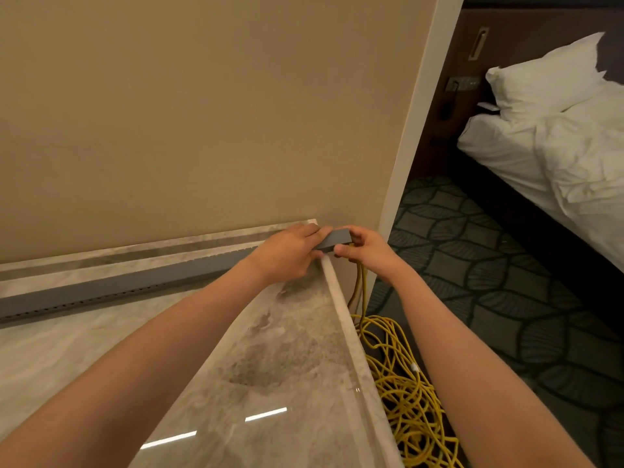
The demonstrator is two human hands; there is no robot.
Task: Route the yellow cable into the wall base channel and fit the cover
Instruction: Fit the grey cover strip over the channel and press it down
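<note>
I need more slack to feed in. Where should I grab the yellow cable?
Pinch the yellow cable on its straight stretch just below the right hand, coming from the carpet side: it hangs free there, while the heap lower down is tangled.

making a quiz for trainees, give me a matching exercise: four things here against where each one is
Things: 1 yellow cable; 2 grey channel; 3 pillow; 4 left hand.
Places: A on the bed; B gripping the channel's end; C heaped on the carpet; D along the wall base.
Pairs: 1-C, 2-D, 3-A, 4-B.
</note>
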